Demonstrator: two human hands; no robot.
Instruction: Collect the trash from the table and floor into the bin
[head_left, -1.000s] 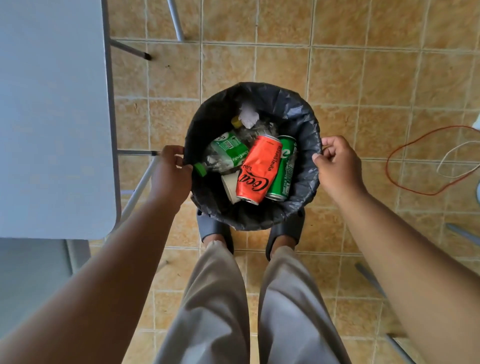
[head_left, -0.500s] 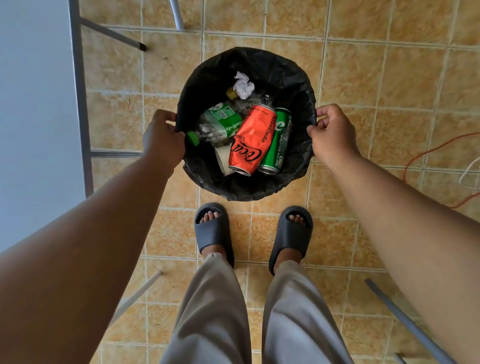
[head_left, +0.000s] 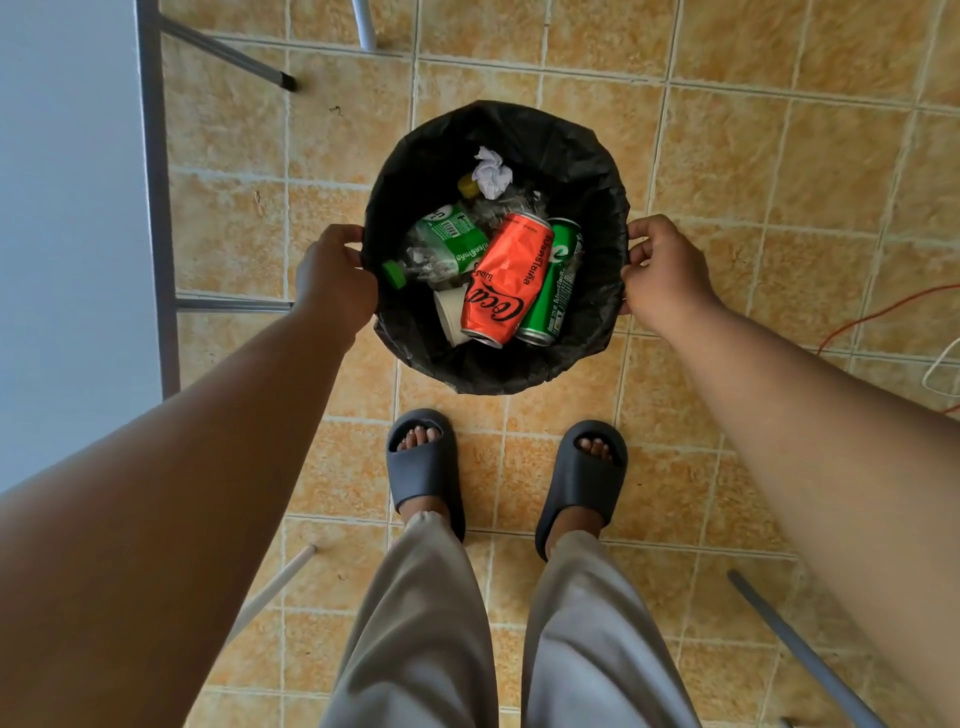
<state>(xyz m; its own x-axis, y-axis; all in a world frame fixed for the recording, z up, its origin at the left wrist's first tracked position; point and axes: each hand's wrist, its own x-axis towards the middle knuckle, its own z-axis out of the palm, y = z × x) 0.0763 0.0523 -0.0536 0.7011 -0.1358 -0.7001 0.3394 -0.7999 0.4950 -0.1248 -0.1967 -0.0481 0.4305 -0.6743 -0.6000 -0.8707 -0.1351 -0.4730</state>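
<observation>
Two grey foam slippers (head_left: 423, 462) stand nearest, below loose beige trousers (head_left: 415, 623), toes pointing at the bin (head_left: 493, 376). Both forearms reach forward and down from the lower corners. The left hand (head_left: 335, 283) grips the bin's left rim and the right hand (head_left: 662, 273) grips the right rim. Each has its fingers curled over the edge of the crinkled black plastic liner (head_left: 582, 171).

The bin sits straight ahead, between the hands. It is round, with no long axis of its own, and neither hand is nearer to it. Any lift or shift would therefore need an even pull from both sides to keep it level. Whether its base rests on the floor (head_left: 753, 156) or hangs just above it, I cannot tell.

Several pieces of trash lie inside:
- A dented red can (head_left: 506, 280) and a green can (head_left: 553, 291) lie side by side, touching, their long axes running roughly near to far.
- A crushed clear plastic bottle (head_left: 447, 247) with a green label and cap lies to their left.
- A white paper cup (head_left: 451, 312) lies partly under the red can.
- A crumpled paper ball (head_left: 492, 171) sits at the far side.

No loose trash shows on the glossy mottled tan tiles, so the collecting looks nearly done. The desk (head_left: 67, 208), pale and smooth with a grey metal frame, runs along the left, its long edge near the bin. An orange cable (head_left: 883, 317) curls on the floor at the right.
</observation>
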